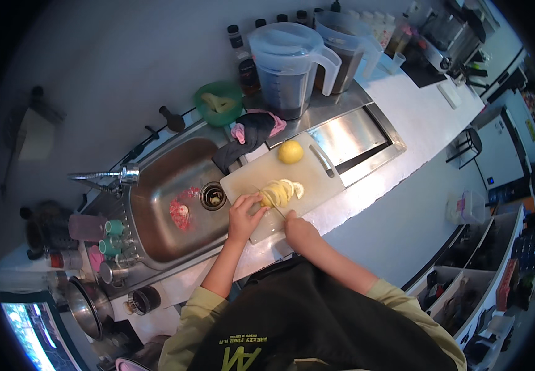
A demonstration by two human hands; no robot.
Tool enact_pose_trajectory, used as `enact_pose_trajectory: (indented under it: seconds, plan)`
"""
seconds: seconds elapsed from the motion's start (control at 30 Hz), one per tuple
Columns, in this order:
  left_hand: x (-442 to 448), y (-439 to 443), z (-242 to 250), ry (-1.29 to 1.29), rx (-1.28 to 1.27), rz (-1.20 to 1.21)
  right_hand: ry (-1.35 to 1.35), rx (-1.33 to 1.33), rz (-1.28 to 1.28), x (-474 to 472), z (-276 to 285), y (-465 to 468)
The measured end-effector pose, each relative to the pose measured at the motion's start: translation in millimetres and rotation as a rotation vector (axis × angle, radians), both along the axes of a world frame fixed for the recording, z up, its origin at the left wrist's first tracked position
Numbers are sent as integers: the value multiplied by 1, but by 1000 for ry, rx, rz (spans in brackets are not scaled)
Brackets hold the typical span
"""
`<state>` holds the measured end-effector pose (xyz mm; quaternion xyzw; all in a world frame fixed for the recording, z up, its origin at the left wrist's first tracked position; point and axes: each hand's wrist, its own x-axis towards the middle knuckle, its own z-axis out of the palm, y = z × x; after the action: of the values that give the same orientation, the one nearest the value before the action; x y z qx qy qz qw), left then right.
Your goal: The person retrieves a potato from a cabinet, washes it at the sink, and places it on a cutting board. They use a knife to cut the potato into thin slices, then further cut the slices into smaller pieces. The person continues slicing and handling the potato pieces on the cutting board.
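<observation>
A white cutting board (249,176) lies across the right end of the sink. On it, my left hand (245,215) pinches the end piece of a lemon (265,200) with the fingertips. My right hand (301,232) grips a knife (277,209), whose blade stands against the lemon close to my left fingers. Its handle is hidden in my fist. Several lemon slices (280,191) lean in a row beside the blade, and one slice (299,190) lies a little apart to the right. Near the board's far edge rests a whole lemon (290,152).
The steel sink (156,199) holds red and pink scraps (182,214) near its drain (213,196). Behind the board are a dark cloth (245,137), a green bowl (220,103) and lidded plastic pitchers (287,69). A faucet (126,175) and several cups (114,227) stand left.
</observation>
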<state>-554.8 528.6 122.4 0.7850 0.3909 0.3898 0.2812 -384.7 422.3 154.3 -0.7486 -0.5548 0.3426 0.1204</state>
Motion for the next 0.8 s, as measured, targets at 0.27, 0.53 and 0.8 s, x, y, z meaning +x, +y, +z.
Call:
enact_pose_trajectory:
  seconds: [0.27,0.53,0.8]
  plan:
    - [1,-2,5,-2,3,9,129,-47,26,28,-2,-6]
    - [0,-5,9,-24,-60,-2,166,-115,56,47,39,-20]
    - [-2,-1,7,13,74,-33,-23,207,22,12,50,0]
